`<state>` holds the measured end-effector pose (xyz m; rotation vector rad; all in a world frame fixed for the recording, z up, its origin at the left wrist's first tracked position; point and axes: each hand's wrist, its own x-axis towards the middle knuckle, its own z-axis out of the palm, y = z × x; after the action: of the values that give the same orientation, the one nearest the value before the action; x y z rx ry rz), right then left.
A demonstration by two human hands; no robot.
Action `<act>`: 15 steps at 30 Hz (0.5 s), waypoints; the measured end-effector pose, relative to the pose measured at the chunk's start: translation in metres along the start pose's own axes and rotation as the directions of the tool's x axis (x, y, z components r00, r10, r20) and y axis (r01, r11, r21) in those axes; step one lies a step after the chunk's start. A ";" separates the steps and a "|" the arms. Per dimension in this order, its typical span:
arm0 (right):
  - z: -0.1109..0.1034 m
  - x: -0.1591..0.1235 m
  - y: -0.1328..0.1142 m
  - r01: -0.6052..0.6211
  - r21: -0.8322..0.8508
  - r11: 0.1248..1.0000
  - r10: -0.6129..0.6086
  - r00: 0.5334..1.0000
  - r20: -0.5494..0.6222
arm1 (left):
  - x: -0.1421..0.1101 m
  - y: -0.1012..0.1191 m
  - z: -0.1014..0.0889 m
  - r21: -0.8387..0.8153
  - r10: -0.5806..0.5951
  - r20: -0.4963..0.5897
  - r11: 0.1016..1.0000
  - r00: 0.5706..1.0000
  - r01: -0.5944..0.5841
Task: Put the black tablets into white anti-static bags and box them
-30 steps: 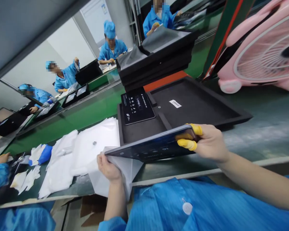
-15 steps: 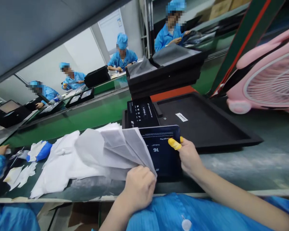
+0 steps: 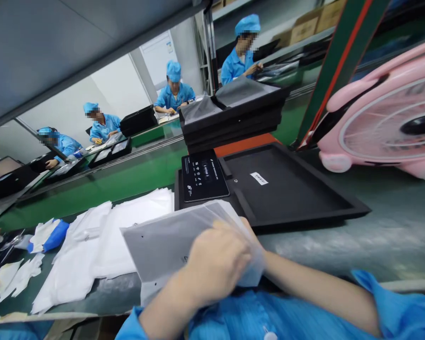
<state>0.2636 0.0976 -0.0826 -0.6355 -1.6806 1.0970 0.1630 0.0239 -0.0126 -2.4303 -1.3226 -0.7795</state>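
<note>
A dark tablet sits inside a translucent white bag (image 3: 163, 243) at the table's near edge, showing grey through the plastic. My left hand (image 3: 216, 262) lies on top of the bag's right end, fingers curled over it. My right hand (image 3: 250, 226) is mostly hidden behind the left hand and the bag, at the bag's open end; its fingers do not show. A pile of empty white bags (image 3: 95, 245) lies to the left.
A black foam tray (image 3: 304, 193) holds another black tablet (image 3: 204, 178) in its left slot. Stacked black trays (image 3: 233, 118) stand behind it. A pink fan (image 3: 386, 123) is at the right. Several co-workers in blue sit along the green conveyor (image 3: 127, 177).
The tablet has gone from bare in my right hand into the white bag. My left hand has moved right over the bag, covering my right hand. The camera has tilted down slightly.
</note>
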 end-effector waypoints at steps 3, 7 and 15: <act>-0.009 0.015 -0.020 -0.093 0.223 0.970 0.065 0.990 0.128 | -0.014 -0.027 -0.046 0.209 -0.298 -0.082 0.928 0.951 0.309; -0.026 0.029 -0.048 0.162 0.189 0.969 -0.203 0.953 0.223 | -0.029 -0.039 -0.069 0.105 -0.578 0.246 0.814 0.778 0.571; -0.080 0.052 -0.074 0.634 -0.027 0.773 -0.506 0.641 0.578 | -0.050 -0.024 -0.041 -0.388 -0.871 -0.140 0.485 0.471 0.784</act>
<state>0.3242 0.1363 0.0144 0.1414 -2.3089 0.6281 0.1073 -0.0167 -0.0079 -1.5068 -2.4085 -1.5987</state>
